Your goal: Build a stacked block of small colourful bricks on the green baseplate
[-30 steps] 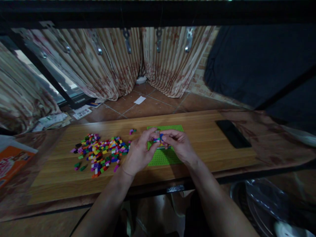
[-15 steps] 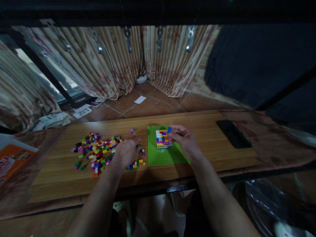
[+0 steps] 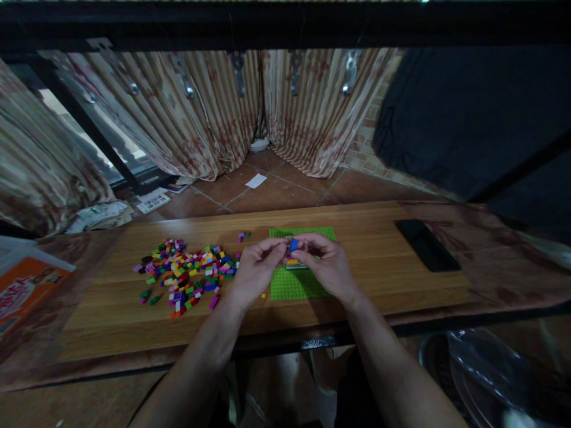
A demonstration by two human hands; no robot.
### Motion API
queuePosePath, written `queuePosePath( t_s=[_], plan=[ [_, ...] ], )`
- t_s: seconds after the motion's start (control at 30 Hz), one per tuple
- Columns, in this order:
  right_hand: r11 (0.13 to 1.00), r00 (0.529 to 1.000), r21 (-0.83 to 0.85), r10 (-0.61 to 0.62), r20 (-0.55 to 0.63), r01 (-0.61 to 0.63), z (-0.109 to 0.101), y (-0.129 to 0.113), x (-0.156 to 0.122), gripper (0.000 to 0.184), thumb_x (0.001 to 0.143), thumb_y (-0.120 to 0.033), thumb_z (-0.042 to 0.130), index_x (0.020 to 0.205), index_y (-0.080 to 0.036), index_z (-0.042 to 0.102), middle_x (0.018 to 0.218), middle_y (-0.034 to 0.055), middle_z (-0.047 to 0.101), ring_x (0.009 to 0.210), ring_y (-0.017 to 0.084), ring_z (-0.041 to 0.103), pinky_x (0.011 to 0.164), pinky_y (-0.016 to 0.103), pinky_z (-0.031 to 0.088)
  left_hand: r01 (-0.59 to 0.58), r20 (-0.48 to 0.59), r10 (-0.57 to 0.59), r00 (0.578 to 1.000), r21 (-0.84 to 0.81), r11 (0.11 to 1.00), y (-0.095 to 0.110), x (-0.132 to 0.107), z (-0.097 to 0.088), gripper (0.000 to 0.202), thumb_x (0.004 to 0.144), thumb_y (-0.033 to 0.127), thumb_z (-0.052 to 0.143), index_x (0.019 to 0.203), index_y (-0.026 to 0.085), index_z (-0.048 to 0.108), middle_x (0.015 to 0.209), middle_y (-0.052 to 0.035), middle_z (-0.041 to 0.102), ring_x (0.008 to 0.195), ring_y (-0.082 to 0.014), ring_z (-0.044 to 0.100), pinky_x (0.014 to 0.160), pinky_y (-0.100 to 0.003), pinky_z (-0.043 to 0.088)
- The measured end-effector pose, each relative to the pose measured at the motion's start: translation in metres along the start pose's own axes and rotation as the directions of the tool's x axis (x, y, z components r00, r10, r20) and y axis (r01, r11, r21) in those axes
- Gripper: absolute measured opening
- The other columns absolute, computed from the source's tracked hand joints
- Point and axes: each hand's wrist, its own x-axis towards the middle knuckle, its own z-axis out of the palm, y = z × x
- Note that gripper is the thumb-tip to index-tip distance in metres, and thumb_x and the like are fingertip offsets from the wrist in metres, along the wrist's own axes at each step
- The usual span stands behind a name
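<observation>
The board (image 3: 375,255) lies on a cloth (image 3: 504,252). Toward its middle sits the baseplate (image 3: 298,288), bearing a brick stack (image 3: 296,266), partly hidden by the hands. Over the stack, the left hand (image 3: 255,267) and right hand (image 3: 328,264) meet from either side, a brick (image 3: 293,245) at the right hand's fingertips. Loose bricks (image 3: 181,273) spread across the board's left half; a small cluster (image 3: 242,236) lies on their far right side, and a single piece (image 3: 263,295) just left of the baseplate's near end. A tray (image 3: 426,245) lies toward the board's right end. Left of the board stands a box (image 3: 33,288). Beyond the board, a paper sheet (image 3: 256,181) lies on the floor (image 3: 285,190), before the curtains (image 3: 307,113).
</observation>
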Motion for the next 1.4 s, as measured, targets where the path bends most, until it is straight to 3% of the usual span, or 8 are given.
queuePosePath(
  t_s=[0.17,0.33,0.47,0.63,0.77,0.97,1.13,1.4],
  plan=[
    [0.987,0.994,-0.123,-0.109,-0.015,0.107,0.000,-0.006,0.000,0.019,0.076,-0.035,0.074,0.095,-0.031,0.074,0.096,0.0017,0.063,0.091,0.018,0.059,0.081,0.034,0.048,0.258,0.095,-0.241,0.966,-0.420,0.870,0.003,0.000,0.007,0.031,0.069,0.034,0.077,0.092,0.015,0.071,0.077,-0.0028,0.071,0.064,-0.0100,0.062,0.062,-0.022,0.049],
    [0.972,0.987,-0.174,-0.150,0.064,0.159,-0.004,-0.001,0.001,0.025,0.080,-0.036,0.070,0.104,-0.033,0.072,0.102,0.0031,0.061,0.099,0.018,0.059,0.086,0.034,0.047,0.316,0.117,-0.297,0.948,-0.477,0.820,0.002,0.002,0.002,0.030,0.062,0.027,0.082,0.088,0.016,0.072,0.073,-0.0007,0.070,0.064,-0.0084,0.062,0.062,-0.019,0.049],
    [0.960,0.988,-0.234,-0.149,0.032,0.152,-0.011,0.002,0.003,0.031,0.080,-0.036,0.070,0.111,-0.030,0.069,0.105,0.0036,0.064,0.090,0.017,0.060,0.078,0.032,0.048,0.276,0.020,-0.282,0.959,-0.276,0.920,-0.005,0.007,0.005,0.026,0.066,0.026,0.077,0.089,0.014,0.071,0.071,-0.0007,0.070,0.063,-0.0094,0.063,0.062,-0.020,0.049],
    [0.979,0.967,-0.204,-0.073,-0.245,0.022,-0.020,0.013,0.007,0.020,0.083,-0.038,0.064,0.093,-0.023,0.073,0.090,0.0036,0.068,0.077,0.016,0.062,0.069,0.030,0.048,0.089,-0.050,-0.083,0.995,0.128,0.988,-0.017,0.011,0.013,0.017,0.074,0.025,0.066,0.087,0.016,0.071,0.077,-0.0014,0.073,0.066,-0.0134,0.065,0.064,-0.024,0.051],
    [0.984,0.957,-0.175,-0.042,-0.286,-0.009,-0.022,0.021,0.009,0.020,0.082,-0.038,0.063,0.088,-0.022,0.074,0.085,0.0033,0.070,0.076,0.017,0.063,0.069,0.031,0.048,-0.010,-0.050,0.032,0.998,0.387,0.922,-0.015,0.013,0.018,0.016,0.080,0.026,0.060,0.087,0.018,0.072,0.084,-0.0026,0.075,0.074,-0.0161,0.068,0.070,-0.026,0.051],
    [0.979,0.964,-0.202,-0.065,-0.259,0.011,-0.021,0.022,0.009,0.020,0.083,-0.037,0.062,0.088,-0.022,0.074,0.085,0.0036,0.070,0.077,0.017,0.063,0.070,0.031,0.048,-0.045,-0.043,0.088,0.995,0.596,0.802,-0.012,0.012,0.026,0.019,0.084,0.031,0.058,0.085,0.018,0.072,0.075,-0.0026,0.073,0.066,-0.0149,0.064,0.063,-0.024,0.046],
    [0.979,0.968,-0.206,-0.055,-0.246,0.003,-0.020,0.021,0.009,0.020,0.083,-0.038,0.061,0.087,-0.022,0.074,0.084,0.0033,0.069,0.074,0.017,0.062,0.068,0.030,0.048,-0.026,-0.082,0.118,0.990,0.706,0.708,-0.012,0.010,0.030,0.023,0.088,0.032,0.054,0.081,0.019,0.071,0.071,-0.0030,0.072,0.063,-0.0143,0.062,0.061,-0.024,0.040],
    [0.964,0.967,-0.263,-0.034,-0.251,-0.034,-0.022,0.027,0.009,0.021,0.083,-0.036,0.060,0.089,-0.021,0.074,0.086,0.0051,0.071,0.077,0.018,0.064,0.072,0.032,0.049,0.007,-0.091,0.097,0.991,0.766,0.643,-0.005,0.006,0.026,0.026,0.090,0.029,0.048,0.085,0.019,0.071,0.070,-0.0035,0.071,0.059,-0.0158,0.061,0.059,-0.025,0.039]
  ],
)
